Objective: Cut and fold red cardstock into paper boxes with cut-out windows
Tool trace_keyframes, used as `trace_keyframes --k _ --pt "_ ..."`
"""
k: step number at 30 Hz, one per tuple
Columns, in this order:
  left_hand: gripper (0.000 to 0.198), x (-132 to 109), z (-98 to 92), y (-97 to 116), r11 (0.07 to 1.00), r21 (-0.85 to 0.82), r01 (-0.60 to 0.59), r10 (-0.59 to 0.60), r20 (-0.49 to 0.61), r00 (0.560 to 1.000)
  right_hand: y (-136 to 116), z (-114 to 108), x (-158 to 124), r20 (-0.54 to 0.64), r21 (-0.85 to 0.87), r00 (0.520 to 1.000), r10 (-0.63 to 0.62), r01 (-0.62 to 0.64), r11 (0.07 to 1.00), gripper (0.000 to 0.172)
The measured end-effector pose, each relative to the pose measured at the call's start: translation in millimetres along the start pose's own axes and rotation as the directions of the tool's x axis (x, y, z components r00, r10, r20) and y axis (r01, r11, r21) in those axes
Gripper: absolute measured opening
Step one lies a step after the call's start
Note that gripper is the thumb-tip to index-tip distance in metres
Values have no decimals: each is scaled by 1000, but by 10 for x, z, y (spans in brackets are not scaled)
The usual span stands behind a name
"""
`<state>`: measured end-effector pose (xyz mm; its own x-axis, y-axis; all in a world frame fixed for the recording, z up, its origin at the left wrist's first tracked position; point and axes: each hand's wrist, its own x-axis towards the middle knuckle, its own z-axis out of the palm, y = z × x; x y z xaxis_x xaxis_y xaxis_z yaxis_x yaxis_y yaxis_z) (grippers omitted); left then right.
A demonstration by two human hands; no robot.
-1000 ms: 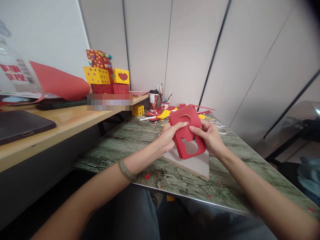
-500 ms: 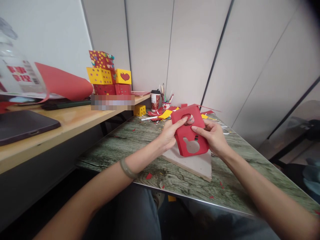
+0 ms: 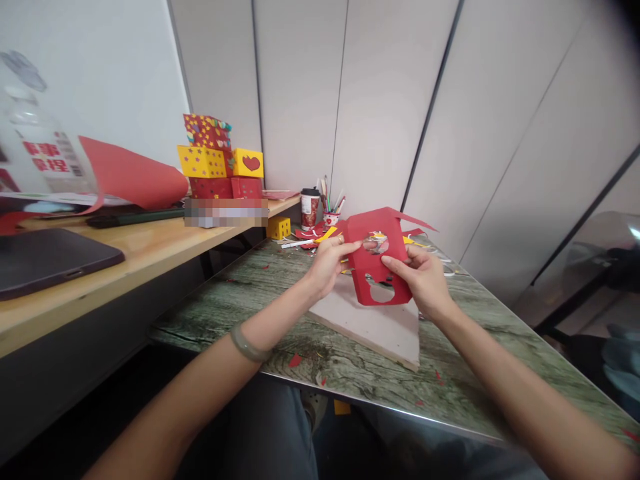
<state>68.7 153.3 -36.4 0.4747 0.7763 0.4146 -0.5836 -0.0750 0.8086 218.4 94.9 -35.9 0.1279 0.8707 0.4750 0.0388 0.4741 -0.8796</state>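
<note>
A folded piece of red cardstock (image 3: 367, 263) with cut-out holes is held up above the table. One cut-out is roundish, and the lower one has a rounded body with small projections. My right hand (image 3: 427, 277) grips its right side, thumb on the front face and fingers behind. At the left edge, my left hand (image 3: 327, 263) pinches the card, one finger reaching toward the upper hole; its other fingers are partly hidden. Beneath the card, a pale board (image 3: 373, 327) lies on the table.
Paper scraps (image 3: 327, 235) litter the back of the wood-patterned table (image 3: 235, 300), near a paper cup (image 3: 310, 208) and a pen holder (image 3: 331, 219). On the left, a shelf (image 3: 150, 248) bears decorated boxes (image 3: 205, 162), red paper (image 3: 130, 175) and a dark tablet-like device (image 3: 55, 260).
My left hand has shifted left, its thumb off the card's front face and now at the edge. The red card has turned slightly, and its top right flap sticks out more.
</note>
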Motion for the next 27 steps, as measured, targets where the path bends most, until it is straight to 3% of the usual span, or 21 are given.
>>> trace_keyframes --k 8,12,18,23,27 --pt "30 32 -78 -3 988 128 91 -94 10 996 68 -29 44 75 92 983 167 -173 981 23" --pt "34 44 -153 -4 966 179 186 -193 26 981 122 -105 96 26 160 980 197 -198 967 18" --pt "51 52 -128 38 969 134 208 -222 98 970 130 -146 129 -18 223 993 113 -107 969 14" --pt "31 28 -101 65 971 104 217 -232 172 957 -21 -136 126 -73 256 997 -38 55 965 14" --pt "26 -34 -105 127 982 48 182 -188 208 960 -128 -119 109 -69 214 993 -94 107 971 17"
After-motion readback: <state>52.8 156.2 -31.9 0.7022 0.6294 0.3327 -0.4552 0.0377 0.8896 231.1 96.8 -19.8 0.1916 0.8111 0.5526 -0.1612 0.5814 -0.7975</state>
